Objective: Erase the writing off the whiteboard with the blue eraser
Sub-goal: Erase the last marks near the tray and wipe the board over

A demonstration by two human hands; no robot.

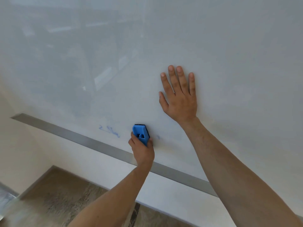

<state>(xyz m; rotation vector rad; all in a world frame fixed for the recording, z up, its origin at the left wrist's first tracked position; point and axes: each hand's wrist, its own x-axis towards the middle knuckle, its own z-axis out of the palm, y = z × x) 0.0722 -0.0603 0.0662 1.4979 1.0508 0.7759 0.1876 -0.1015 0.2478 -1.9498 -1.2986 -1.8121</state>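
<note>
Surroundings: metal frame strip (pixel 105 147) ran under the whiteboard (pixel 229 46); blue writing (pixel 109 131) sat left of the eraser.
Blue eraser (pixel 140 134): low on the board, long axis upright, dark pad against it.
Left hand (pixel 142 149): fingers closed around the eraser.
Right hand (pixel 179 94): flat, fingers spread, holding nothing.

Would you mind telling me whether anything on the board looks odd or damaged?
Nothing stands out. The left hand holds the eraser against the whiteboard; blue writing remains left of it, the right hand lies flat above.
</note>
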